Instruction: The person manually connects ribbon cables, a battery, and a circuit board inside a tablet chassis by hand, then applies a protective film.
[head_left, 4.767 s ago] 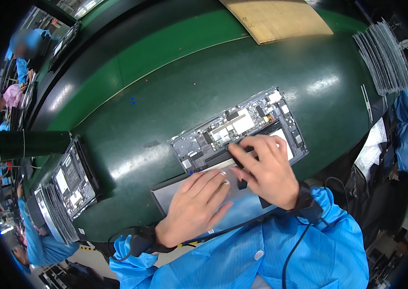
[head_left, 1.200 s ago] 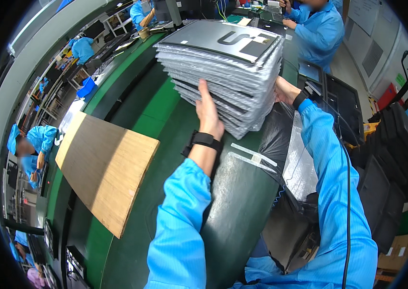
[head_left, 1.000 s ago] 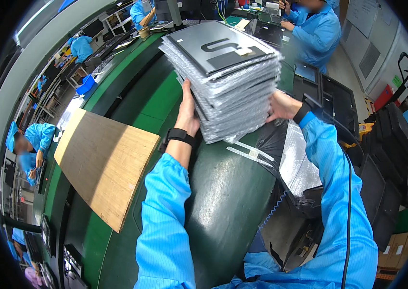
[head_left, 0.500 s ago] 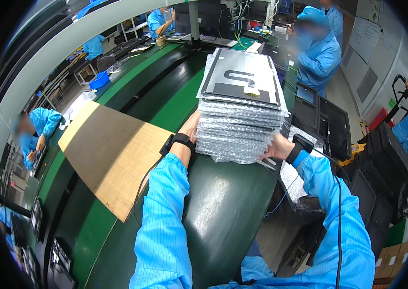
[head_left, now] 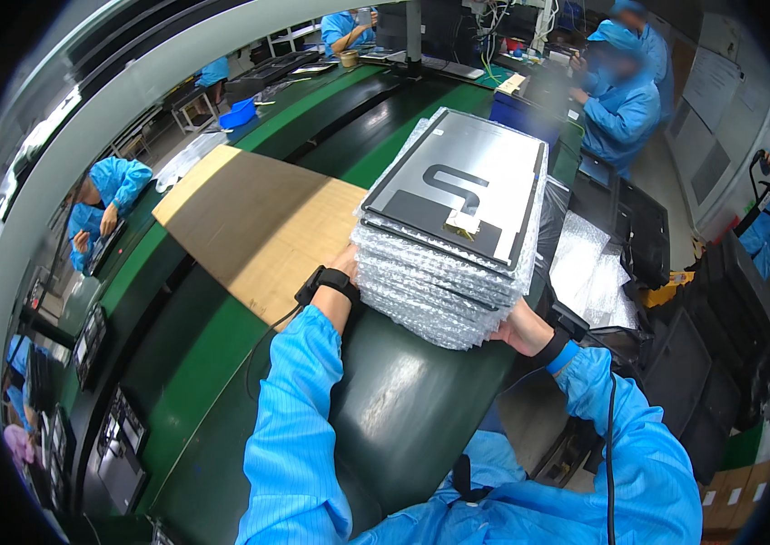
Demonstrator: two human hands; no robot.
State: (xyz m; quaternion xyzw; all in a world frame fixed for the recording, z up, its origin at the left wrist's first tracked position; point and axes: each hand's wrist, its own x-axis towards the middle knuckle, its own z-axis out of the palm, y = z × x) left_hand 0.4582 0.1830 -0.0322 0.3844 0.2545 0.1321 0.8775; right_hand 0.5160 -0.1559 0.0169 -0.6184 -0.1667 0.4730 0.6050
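Note:
A tall stack of flat display panels layered with bubble wrap (head_left: 421,282) stands in front of me at the edge of the green bench. On its top lies a bare silver panel (head_left: 494,173) with a black border, a dark curved strip and a small pale connector piece. My left hand (head_left: 344,262) grips the stack's left side low down, its fingers mostly hidden behind the wrap. At the near right corner, my right hand (head_left: 523,329) holds the lower layers, fingers tucked against and under them. Both wrists wear black straps with a cable.
A brown board (head_left: 258,218) lies left of the stack across the green conveyor lines. Loose bubble wrap sheets (head_left: 589,272) and dark panels (head_left: 644,232) sit to the right. A blue tray (head_left: 238,114) is far left. Co-workers in blue work at the left, back and right.
My view has swung left. The stack has come nearer to me and turned slightly, with both hands still holding its sides.

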